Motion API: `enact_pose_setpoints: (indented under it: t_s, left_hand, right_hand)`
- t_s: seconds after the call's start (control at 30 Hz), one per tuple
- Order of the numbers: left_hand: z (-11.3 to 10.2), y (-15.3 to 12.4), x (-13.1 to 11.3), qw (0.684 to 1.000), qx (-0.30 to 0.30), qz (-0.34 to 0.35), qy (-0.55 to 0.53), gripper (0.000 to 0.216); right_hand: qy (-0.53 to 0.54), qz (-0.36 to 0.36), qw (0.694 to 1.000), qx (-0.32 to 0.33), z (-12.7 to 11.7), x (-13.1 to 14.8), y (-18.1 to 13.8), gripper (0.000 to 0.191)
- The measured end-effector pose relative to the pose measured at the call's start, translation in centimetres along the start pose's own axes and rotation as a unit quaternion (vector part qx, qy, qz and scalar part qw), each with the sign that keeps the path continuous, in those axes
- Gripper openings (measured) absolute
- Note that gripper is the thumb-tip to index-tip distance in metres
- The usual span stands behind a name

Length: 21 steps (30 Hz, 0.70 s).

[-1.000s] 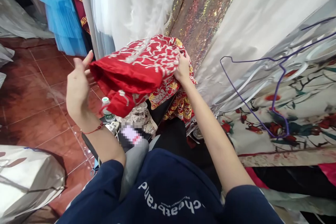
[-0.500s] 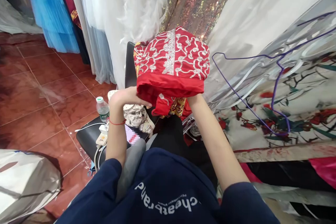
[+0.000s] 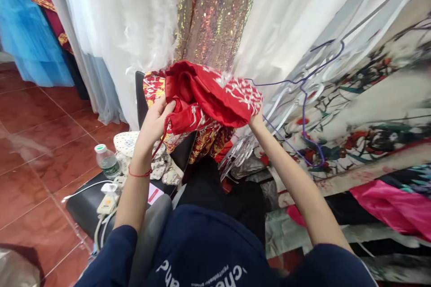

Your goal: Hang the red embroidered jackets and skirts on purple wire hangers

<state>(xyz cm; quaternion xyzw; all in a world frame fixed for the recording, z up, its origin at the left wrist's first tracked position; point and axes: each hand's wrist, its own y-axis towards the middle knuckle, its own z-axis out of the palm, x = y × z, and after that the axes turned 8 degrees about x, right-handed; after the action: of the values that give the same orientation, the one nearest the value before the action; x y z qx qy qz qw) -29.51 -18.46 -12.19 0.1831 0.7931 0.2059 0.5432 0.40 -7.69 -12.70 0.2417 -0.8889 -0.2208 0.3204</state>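
A red satin garment (image 3: 215, 92) with silver embroidery is held up in front of me, its plain red lining turned partly toward me. My left hand (image 3: 156, 119) grips its left edge, thumb on top, where a thin dark red cord hangs down. My right hand (image 3: 257, 119) is closed on the right end, with most of its fingers hidden behind the cloth. Below and behind it hangs red and gold patterned fabric (image 3: 208, 143), over the black chair.
A black seat (image 3: 81, 206) at my left carries a water bottle (image 3: 107, 161), charger plugs (image 3: 107, 202), a phone (image 3: 155, 193) and spotted white cloth (image 3: 126, 142). A purple hanger (image 3: 305, 98) sticks out at right. Dresses (image 3: 111, 18) hang close ahead.
The garment has tipped over and come lower, so its opening and lining now show. My left hand has shifted to its left edge, my right hand to its right end. The view has swung right.
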Motion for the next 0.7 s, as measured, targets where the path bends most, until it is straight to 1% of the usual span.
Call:
enact_pose_setpoints:
  t_s: [0.07,0.1,0.13,0.17,0.2,0.27,0.3,0.37,0.4,0.43,0.47,0.53,0.6,0.7]
  left_hand:
    - [2.1,1.5,-1.1,1.000,0.004,0.019,0.015,0.033]
    - [3.4,2.3,-1.7,0.999,0.000,0.025,0.036,0.031]
    - [4.8,3.1,-2.1,0.997,-0.003,0.028,0.065,0.028]
    - [6.4,3.9,-2.4,0.995,0.001,0.025,0.100,0.026]
    - [8.2,4.7,-2.5,0.991,0.014,0.016,0.135,0.024]
    - [11.8,5.9,-2.5,0.981,0.054,-0.013,0.188,0.025]
    - [13.5,6.3,-2.4,0.976,0.072,-0.026,0.203,0.026]
    - [16.2,7.0,-2.3,0.971,0.092,-0.035,0.217,0.030]
    - [17.2,7.3,-2.3,0.970,0.095,-0.031,0.224,0.032]
    - [18.0,7.6,-2.5,0.967,0.096,-0.026,0.234,0.033]
    - [18.6,7.9,-2.7,0.964,0.098,-0.024,0.247,0.033]
    - [19.5,8.7,-3.2,0.954,0.105,-0.023,0.279,0.033]
    - [20.3,9.3,-3.4,0.947,0.112,-0.023,0.299,0.033]
    - [21.6,9.8,-2.6,0.950,0.114,-0.028,0.290,0.033]
  right_hand:
    - [-0.018,0.017,0.999,0.022,-2.4,-1.7,-3.5,0.016]
    - [-0.024,0.025,0.999,0.039,-3.4,-2.5,-5.6,0.014]
    - [-0.025,0.035,0.997,0.062,-4.3,-3.3,-7.8,0.010]
    - [-0.017,0.059,0.994,0.090,-4.9,-3.9,-9.8,0.003]
    - [-0.029,0.081,0.992,0.096,-5.4,-4.5,-11.7,0.005]
    - [-0.066,0.107,0.988,0.089,-6.0,-5.1,-14.7,0.024]
    - [-0.094,0.107,0.987,0.076,-6.1,-5.2,-15.7,0.034]
    - [-0.154,0.067,0.984,0.056,-6.3,-5.1,-16.8,0.053]
    - [-0.188,0.028,0.980,0.052,-6.4,-4.9,-17.1,0.058]
    - [-0.223,-0.017,0.973,0.058,-6.5,-4.6,-17.2,0.059]
    - [-0.257,-0.062,0.962,0.072,-6.6,-4.3,-17.2,0.056]
    - [-0.311,-0.127,0.935,0.116,-6.9,-3.7,-17.1,0.041]
    - [-0.343,-0.155,0.914,0.150,-7.1,-3.4,-16.9,0.032]
    - [-0.368,-0.181,0.896,0.167,-7.2,-4.1,-17.0,0.032]
